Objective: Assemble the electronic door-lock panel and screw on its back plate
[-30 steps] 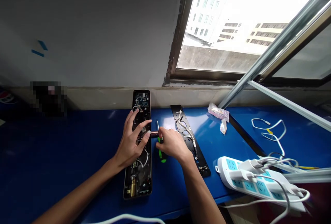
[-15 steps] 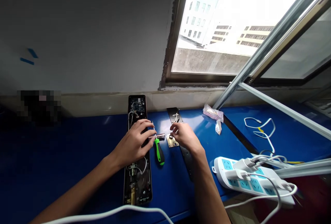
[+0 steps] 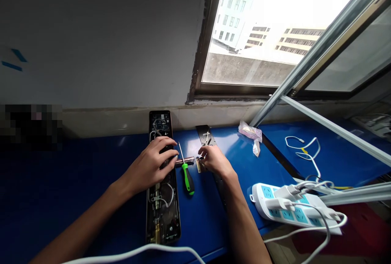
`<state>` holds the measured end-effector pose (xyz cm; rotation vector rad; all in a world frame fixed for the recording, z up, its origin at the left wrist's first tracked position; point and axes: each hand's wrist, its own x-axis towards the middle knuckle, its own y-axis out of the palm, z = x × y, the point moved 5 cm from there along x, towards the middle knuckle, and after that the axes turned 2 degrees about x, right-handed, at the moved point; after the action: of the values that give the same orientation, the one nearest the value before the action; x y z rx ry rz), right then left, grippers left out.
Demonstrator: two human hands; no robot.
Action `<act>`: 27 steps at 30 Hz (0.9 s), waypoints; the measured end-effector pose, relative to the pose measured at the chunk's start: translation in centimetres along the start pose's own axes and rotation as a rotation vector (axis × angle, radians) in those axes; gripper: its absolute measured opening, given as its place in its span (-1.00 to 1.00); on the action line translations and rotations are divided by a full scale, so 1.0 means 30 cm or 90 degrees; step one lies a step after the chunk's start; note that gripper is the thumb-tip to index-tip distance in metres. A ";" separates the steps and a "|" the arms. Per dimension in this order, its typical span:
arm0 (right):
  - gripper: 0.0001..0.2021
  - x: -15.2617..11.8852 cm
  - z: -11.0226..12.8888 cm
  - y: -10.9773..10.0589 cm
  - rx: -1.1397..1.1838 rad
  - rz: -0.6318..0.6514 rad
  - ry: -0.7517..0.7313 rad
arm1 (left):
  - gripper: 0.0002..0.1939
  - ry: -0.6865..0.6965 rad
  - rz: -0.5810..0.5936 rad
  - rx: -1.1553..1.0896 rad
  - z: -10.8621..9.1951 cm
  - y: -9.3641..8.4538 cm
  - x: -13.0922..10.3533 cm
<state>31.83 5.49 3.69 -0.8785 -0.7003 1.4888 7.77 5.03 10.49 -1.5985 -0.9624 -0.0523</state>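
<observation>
My left hand (image 3: 154, 161) lies over the middle of a long black housing (image 3: 175, 223), its fingers apart and slightly bent. Inside the housing are a circuit board (image 3: 161, 122), white wires and a brass-coloured cylinder (image 3: 157, 231). A green and black screwdriver (image 3: 187, 180) lies just right of it, its shaft across a shiny tube-shaped piece (image 3: 188, 161). My right hand (image 3: 216, 161) is closed, fingertips pinched above a small tan plate (image 3: 200, 167); what they hold is hidden. Beneath that hand runs a dark flat strip (image 3: 203, 132) with small parts on it.
A white power strip (image 3: 262, 201) full of plugs sits at the right, with a white cable (image 3: 317, 150) beyond. A crumpled plastic packet (image 3: 250, 131) lies near the wall. A metal frame bar (image 3: 275, 97) slants across the right. Another white cable (image 3: 146, 247) crosses the foreground.
My left hand has drawn slightly left, away from the screwdriver shaft. My right hand stays near the tan plate, now covering more of it. The view has shifted a little.
</observation>
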 end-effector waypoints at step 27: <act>-0.55 -0.111 0.468 -0.027 0.018 0.032 -0.410 | -0.68 -0.088 0.011 0.012 0.167 -0.183 -0.016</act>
<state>20.43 3.18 12.27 -0.3813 -1.1228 1.8386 1.87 8.68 13.18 -1.6098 -1.0521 0.0808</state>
